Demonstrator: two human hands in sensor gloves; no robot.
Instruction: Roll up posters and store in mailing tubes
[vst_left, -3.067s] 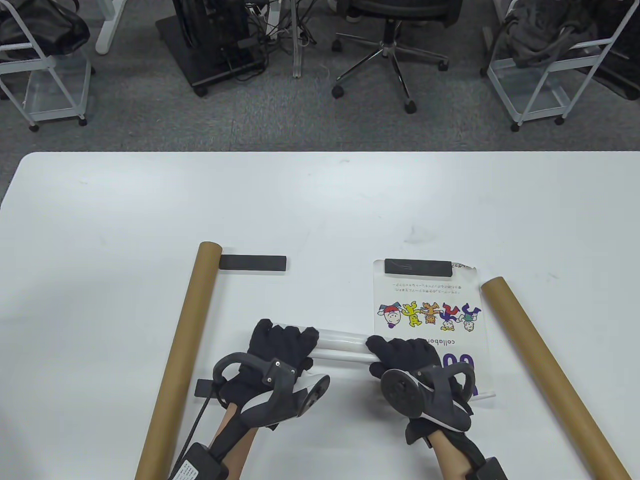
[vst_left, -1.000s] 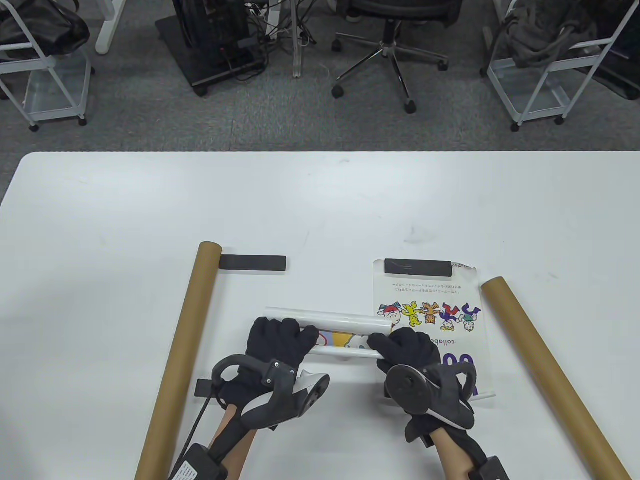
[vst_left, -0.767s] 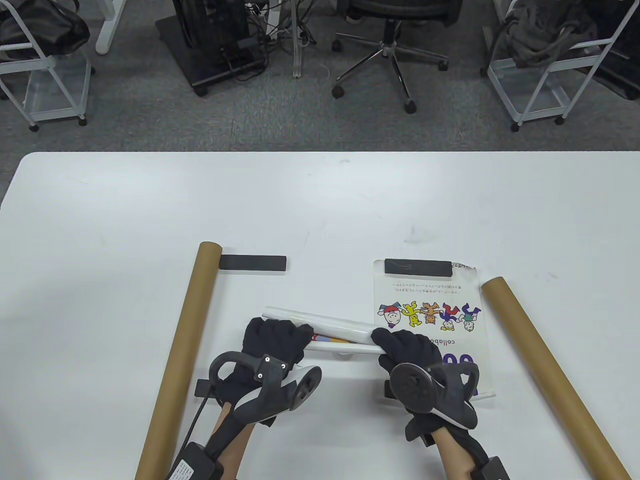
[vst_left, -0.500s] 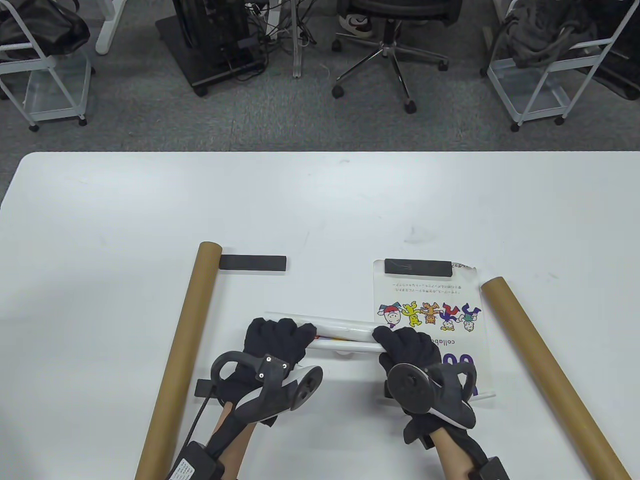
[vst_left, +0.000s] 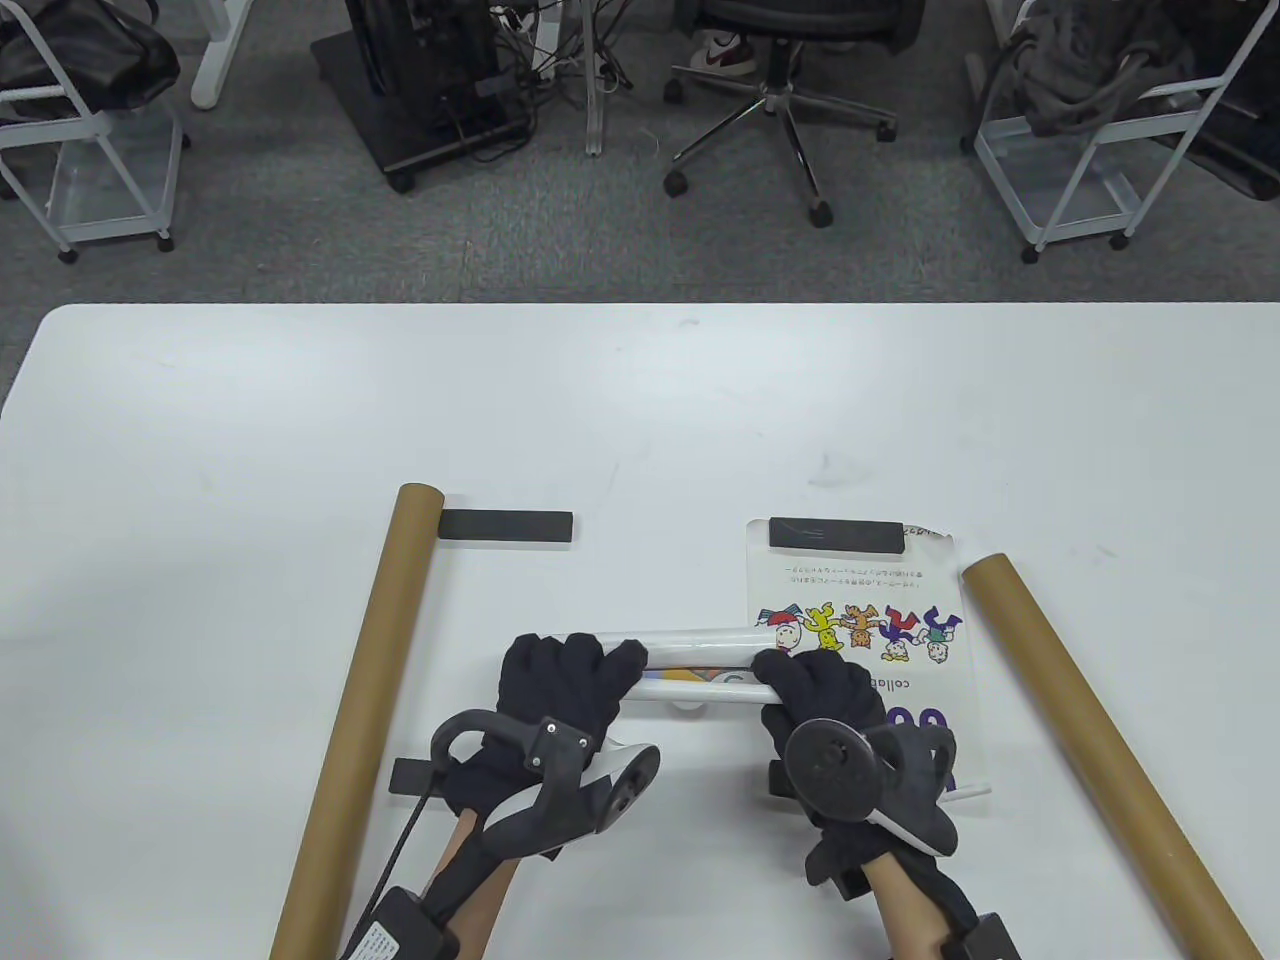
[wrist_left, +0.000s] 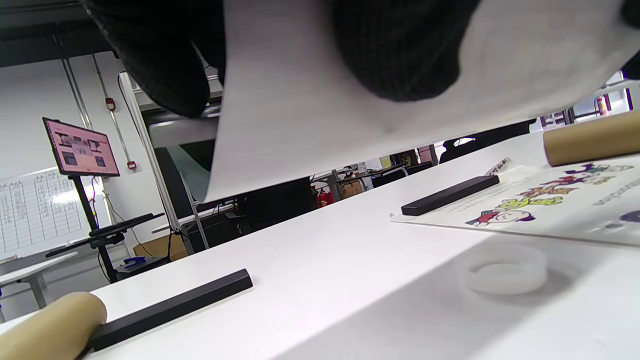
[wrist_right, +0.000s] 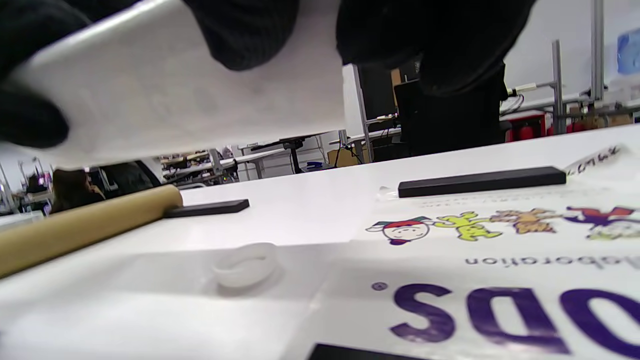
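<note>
Between both hands (vst_left: 690, 700), clamped at each end: half-rolled poster (vst_left: 700, 665), light, springy, crease-prone; best gripped near ends.

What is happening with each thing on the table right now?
rolled poster: partly rolled, lifted off the table, held at both ends
left hand: grips the roll's left end
right hand: grips the roll's right end
flat poster: lying flat, black bar on its far edge
left tube: lying empty-looking, untouched
right tube: lying untouched
white ring: on the table under the roll
</note>
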